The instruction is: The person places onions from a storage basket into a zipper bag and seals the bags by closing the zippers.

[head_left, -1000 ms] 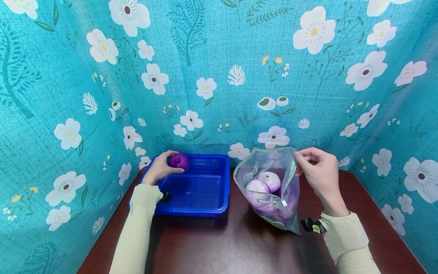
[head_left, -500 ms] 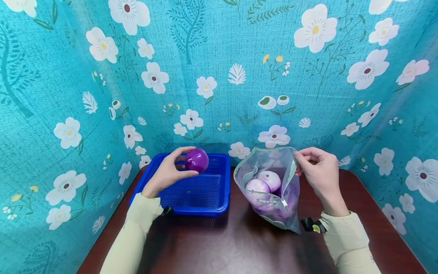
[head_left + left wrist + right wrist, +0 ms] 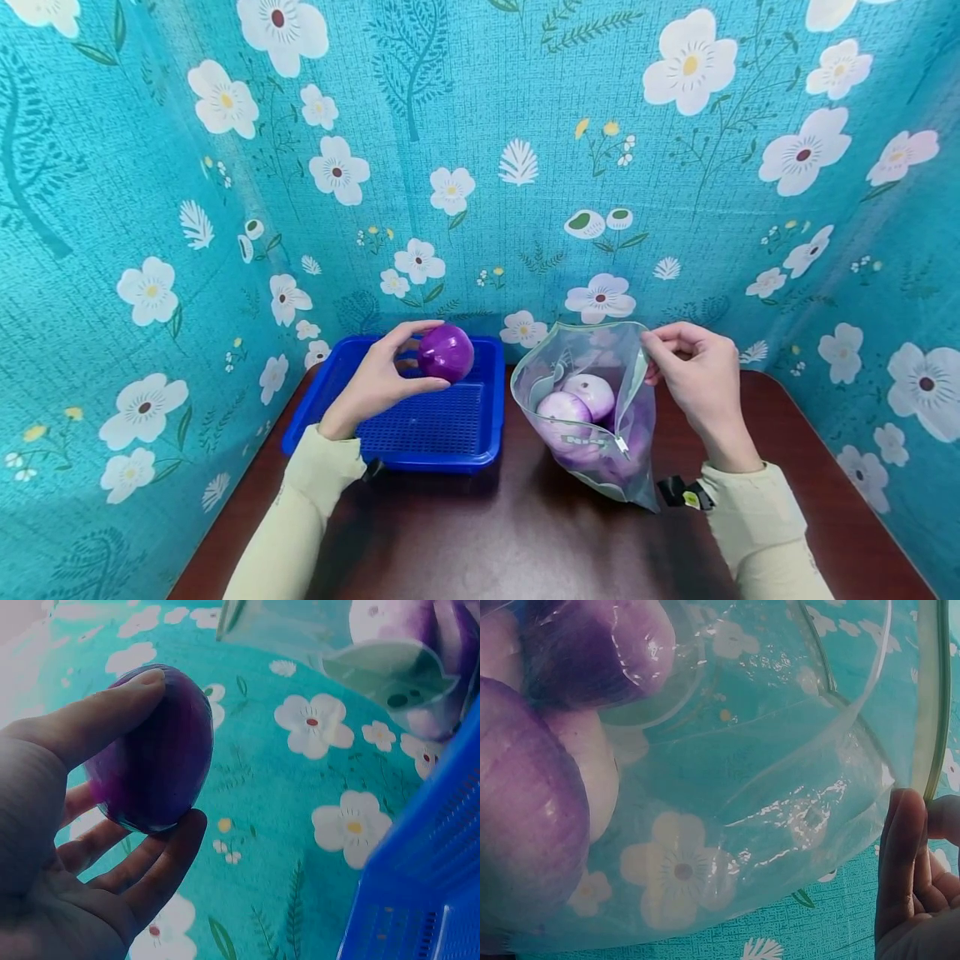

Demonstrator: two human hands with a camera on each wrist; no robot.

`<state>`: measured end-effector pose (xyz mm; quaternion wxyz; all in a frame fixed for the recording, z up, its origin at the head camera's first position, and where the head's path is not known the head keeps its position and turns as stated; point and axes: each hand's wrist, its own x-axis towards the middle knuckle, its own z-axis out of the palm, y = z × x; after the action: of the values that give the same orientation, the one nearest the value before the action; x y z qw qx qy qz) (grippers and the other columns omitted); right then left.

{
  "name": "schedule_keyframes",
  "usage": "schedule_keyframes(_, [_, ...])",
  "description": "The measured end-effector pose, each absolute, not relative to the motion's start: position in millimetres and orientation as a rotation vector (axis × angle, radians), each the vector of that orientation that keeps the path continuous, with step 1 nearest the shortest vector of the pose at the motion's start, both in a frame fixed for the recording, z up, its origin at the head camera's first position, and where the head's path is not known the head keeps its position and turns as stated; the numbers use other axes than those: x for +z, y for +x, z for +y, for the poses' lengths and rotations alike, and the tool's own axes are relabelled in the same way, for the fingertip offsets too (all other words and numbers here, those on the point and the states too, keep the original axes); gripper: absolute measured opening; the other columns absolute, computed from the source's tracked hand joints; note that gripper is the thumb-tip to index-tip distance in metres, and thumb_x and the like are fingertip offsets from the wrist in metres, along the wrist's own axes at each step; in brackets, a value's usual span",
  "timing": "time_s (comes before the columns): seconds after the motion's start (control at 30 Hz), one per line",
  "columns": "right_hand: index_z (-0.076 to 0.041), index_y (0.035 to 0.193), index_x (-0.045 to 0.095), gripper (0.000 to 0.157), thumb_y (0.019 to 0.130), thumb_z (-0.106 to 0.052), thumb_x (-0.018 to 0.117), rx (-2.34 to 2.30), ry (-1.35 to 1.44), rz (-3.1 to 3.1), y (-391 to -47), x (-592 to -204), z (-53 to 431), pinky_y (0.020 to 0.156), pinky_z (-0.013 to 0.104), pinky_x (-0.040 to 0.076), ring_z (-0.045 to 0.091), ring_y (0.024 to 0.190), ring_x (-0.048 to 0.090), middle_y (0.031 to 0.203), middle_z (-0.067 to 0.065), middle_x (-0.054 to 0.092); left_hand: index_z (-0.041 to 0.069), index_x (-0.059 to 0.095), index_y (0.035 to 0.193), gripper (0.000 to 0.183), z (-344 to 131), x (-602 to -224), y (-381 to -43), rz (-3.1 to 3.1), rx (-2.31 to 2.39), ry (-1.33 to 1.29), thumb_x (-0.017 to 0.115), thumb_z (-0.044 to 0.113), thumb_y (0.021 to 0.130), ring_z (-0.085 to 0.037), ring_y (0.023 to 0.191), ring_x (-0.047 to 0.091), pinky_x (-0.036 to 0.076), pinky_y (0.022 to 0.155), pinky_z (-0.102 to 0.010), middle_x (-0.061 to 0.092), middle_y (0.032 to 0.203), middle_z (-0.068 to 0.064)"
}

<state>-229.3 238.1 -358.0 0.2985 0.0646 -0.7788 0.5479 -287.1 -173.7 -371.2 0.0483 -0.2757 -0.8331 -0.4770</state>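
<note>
A glossy purple onion (image 3: pixel 446 353) is gripped between the thumb and fingers of my left hand (image 3: pixel 381 373), above the blue basket (image 3: pixel 491 408). In the left wrist view the same onion (image 3: pixel 161 750) shows the thumb across one side and fingertips at the other. My right hand (image 3: pixel 697 375) pinches the upper right rim of a clear zip bag (image 3: pixel 637 417), whose mouth gapes wide. Inside that bag lie several purple-and-white onions (image 3: pixel 564 408). The right wrist view shows onions (image 3: pixel 525 802) through the clear plastic, with my thumb and fingers at the bag's edge.
Both the basket and the bag stand on a dark reddish-brown table (image 3: pixel 465 533), the bag to the right of the basket. A zip slider (image 3: pixel 622 446) sits on the bag's front rim. Teal floral cloth (image 3: pixel 480 167) rises behind the table and along both sides.
My left hand has lifted the onion from the basket's back left corner and carried it to the right. My right hand stays at the bag's rim.
</note>
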Motion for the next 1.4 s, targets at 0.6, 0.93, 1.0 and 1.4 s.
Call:
schedule_keyframes(0.6, [0.000, 0.090, 0.076, 0.016, 0.096, -0.015, 0.075, 1.404, 0.163, -2.100, -229.4, -359.3, 235.9, 0.053, 0.023, 0.057, 0.015, 0.049, 0.066, 0.061, -0.001, 0.066, 0.031, 0.053, 0.149, 0.078, -114.5, -345.4, -262.1, -2.303, -1.490, -1.075, 0.091, 0.023, 0.081, -0.019, 0.128, 0.057, 0.060, 0.096, -0.037, 0.056, 0.144, 0.005])
schedule_keyframes(0.93, [0.001, 0.093, 0.076, 0.018, 0.096, -0.017, 0.075, 1.407, 0.156, -2.107, -227.7, -358.7, 234.9, 0.053, 0.023, 0.056, 0.014, 0.049, 0.066, 0.061, -0.001, 0.067, 0.021, 0.052, 0.150, 0.084, -85.4, -345.5, -257.9, -2.208, -1.354, -1.181, 0.094, 0.017, 0.077, -0.018, 0.128, 0.060, 0.060, 0.095, -0.036, 0.058, 0.147, 0.000])
schedule_keyframes(1.0, [0.001, 0.094, 0.076, 0.018, 0.096, -0.016, 0.076, 1.409, 0.156, -2.109, -227.9, -358.9, 235.0, 0.053, 0.022, 0.056, 0.014, 0.049, 0.066, 0.062, -0.001, 0.067, 0.020, 0.052, 0.149, 0.084, -81.0, -345.8, -257.0, -2.193, -1.347, -1.193, 0.094, 0.017, 0.077, -0.019, 0.128, 0.061, 0.060, 0.095, -0.035, 0.058, 0.147, -0.001])
schedule_keyframes(1.4, [0.003, 0.094, 0.076, 0.013, 0.095, -0.009, 0.075, 1.421, 0.159, -2.098, -228.7, -358.9, 236.6, 0.052, 0.022, 0.056, 0.013, 0.048, 0.065, 0.061, -0.002, 0.066, 0.017, 0.056, 0.145, 0.080, -69.0, -352.7, -255.1, -2.203, -1.141, -1.257, 0.095, 0.021, 0.076, -0.019, 0.131, 0.060, 0.058, 0.099, -0.033, 0.058, 0.148, -0.004])
